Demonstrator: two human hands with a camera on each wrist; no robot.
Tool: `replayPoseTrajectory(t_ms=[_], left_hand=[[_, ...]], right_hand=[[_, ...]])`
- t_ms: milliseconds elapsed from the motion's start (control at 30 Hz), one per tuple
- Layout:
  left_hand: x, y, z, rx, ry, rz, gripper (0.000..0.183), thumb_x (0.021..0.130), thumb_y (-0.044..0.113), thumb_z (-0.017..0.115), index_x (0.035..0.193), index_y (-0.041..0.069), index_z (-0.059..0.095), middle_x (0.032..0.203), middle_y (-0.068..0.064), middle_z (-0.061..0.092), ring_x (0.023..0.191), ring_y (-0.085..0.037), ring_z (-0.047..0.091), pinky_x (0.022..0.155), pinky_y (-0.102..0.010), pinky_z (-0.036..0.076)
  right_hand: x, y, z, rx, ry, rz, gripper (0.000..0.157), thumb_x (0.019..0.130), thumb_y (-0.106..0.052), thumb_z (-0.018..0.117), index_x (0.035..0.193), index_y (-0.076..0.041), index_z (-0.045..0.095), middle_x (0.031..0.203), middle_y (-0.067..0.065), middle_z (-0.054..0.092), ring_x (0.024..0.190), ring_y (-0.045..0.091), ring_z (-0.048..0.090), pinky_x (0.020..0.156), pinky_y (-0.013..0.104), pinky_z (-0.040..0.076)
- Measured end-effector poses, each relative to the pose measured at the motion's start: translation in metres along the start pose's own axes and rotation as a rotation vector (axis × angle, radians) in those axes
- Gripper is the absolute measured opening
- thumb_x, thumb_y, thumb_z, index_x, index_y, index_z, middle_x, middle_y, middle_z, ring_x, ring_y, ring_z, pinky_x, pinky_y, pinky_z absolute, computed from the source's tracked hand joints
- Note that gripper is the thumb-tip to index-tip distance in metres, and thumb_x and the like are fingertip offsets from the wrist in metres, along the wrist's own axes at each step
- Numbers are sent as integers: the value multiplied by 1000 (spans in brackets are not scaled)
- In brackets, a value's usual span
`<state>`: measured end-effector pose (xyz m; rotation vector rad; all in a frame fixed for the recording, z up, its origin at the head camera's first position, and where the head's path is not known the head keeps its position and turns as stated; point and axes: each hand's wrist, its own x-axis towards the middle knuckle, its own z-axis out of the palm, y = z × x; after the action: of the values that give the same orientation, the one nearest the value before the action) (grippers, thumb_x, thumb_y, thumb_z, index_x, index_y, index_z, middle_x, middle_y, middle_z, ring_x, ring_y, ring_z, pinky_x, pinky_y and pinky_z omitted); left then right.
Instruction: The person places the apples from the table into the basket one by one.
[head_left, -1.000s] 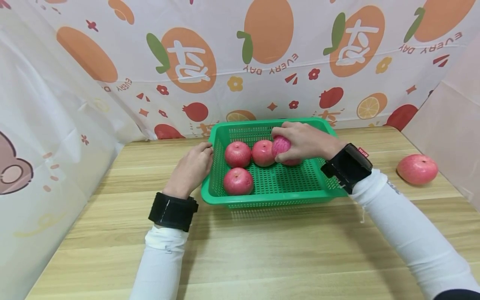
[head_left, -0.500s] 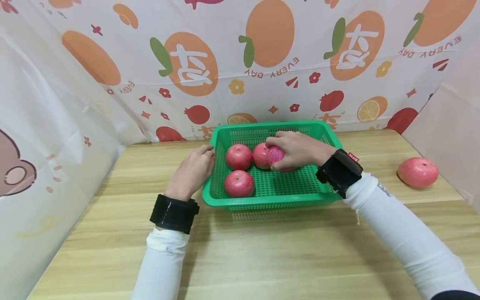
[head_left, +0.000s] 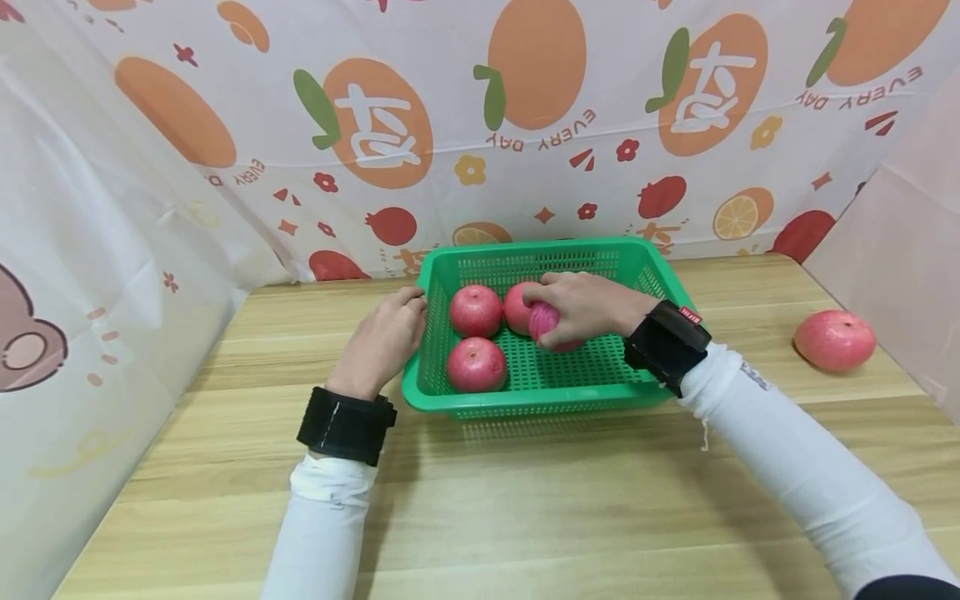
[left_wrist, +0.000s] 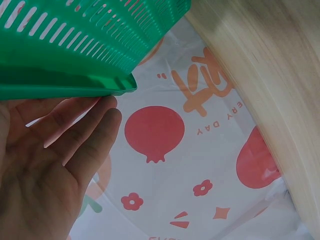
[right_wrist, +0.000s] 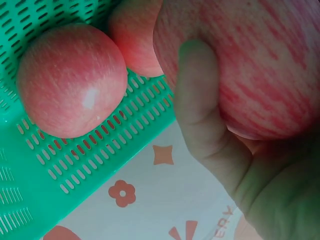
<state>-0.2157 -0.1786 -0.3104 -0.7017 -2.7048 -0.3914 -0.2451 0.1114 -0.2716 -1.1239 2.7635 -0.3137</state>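
A green plastic basket with slotted walls stands on the table near the back sheet. Inside it, one apple lies at the back left, another apple in front of it, and a third beside the back one, partly covered by my right hand. My right hand grips a striped apple low inside the basket, close to that third apple, thumb pressed on its side. At the basket's left end my left hand holds the rim with its fingers; its thumb is hidden.
Outside the basket a further apple lies on the table's right side. The wooden table extends in front of the basket. A fruit-printed sheet hangs right behind, with plain sheeting at both sides.
My right hand has carried the gripped apple leftward and a little nearer to me within the basket, toward the other apples. My left hand stays at the rim.
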Motion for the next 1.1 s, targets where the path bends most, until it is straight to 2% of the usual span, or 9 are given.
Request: replayPoseTrajectory(t_ms=[267, 567, 733, 967, 1100], left_hand=[[0, 0, 1, 3, -9, 4, 26, 99, -1, 61, 119, -17, 65, 130, -31, 59, 119, -45, 60, 100, -54, 50], [-1, 0, 1, 11, 29, 31, 22, 99, -5, 58, 114, -18, 66, 125, -32, 61, 114, -45, 62, 98, -54, 52], [0, 0, 0, 4, 18, 22, 23, 99, -4, 59, 115, -18, 66, 127, -32, 60, 116, -44, 62, 98, -53, 51], [0, -2, 2, 7, 51, 43, 22, 97, -5, 62, 113, -18, 66, 125, -32, 61, 114, -45, 63, 96, -53, 53], [0, -2, 2, 8, 46, 42, 22, 97, -4, 62, 114, -19, 66, 125, -32, 61, 114, -45, 62, 97, -53, 52]], right_hand=[[3, -2, 4, -2, -26, -12, 49, 84, -30, 78, 126, -11, 61, 122, 17, 56, 101, 31, 57, 77, 39, 58], [7, -1, 11, -27, -37, -27, 45, 83, -32, 77, 119, -13, 59, 121, 15, 56, 102, 30, 56, 75, 37, 56], [9, -2, 13, -28, -41, -51, 46, 84, -30, 77, 121, -10, 60, 121, 15, 55, 98, 29, 58, 76, 37, 57], [12, -3, 16, -65, -56, -63, 51, 85, -31, 77, 126, -8, 59, 124, 17, 52, 96, 29, 60, 80, 41, 57], [14, -4, 19, -84, -71, -59, 52, 85, -33, 77, 128, -9, 59, 123, 17, 51, 98, 27, 59, 81, 40, 57]])
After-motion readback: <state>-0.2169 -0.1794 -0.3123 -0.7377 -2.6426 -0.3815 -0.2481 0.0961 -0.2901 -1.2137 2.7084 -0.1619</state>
